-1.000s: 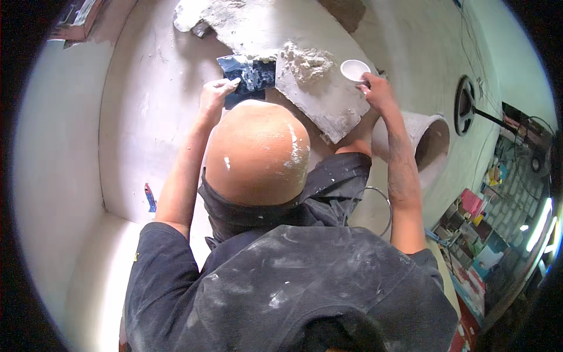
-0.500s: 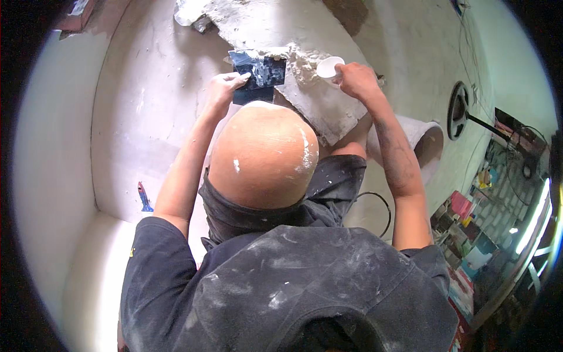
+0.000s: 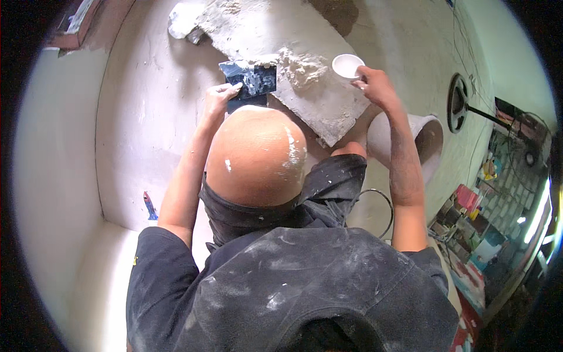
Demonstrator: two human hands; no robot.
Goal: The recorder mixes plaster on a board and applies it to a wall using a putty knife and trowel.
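My left hand [image 3: 223,97] is closed on a dark, flat plastering blade [image 3: 258,80] smeared with white paste, its thumb lying on top. The blade is held over the left edge of a pale, plaster-caked board [image 3: 334,108]. Right of the blade, a lumpy mound of wet plaster [image 3: 302,70] sits on the board. Pinched by its rim in my right hand [image 3: 378,88] is a small white bowl [image 3: 348,66]. It is tipped so that its pale inside shows, and it hangs apart from the mound, above the board's right side.
My bent bare knee [image 3: 258,155] is below the blade. A brush [image 3: 150,206] lies at the left. On the right are a pale tub on its side [image 3: 404,138], a black wheel-shaped base with a pole [image 3: 458,102] and clutter [image 3: 469,199]. A whitish bag [image 3: 185,20] lies at the far left.
My right hand has drawn the bowl to the right, away from the plaster mound, and more of its inside shows. My left hand and the blade have shifted slightly left and nearer.
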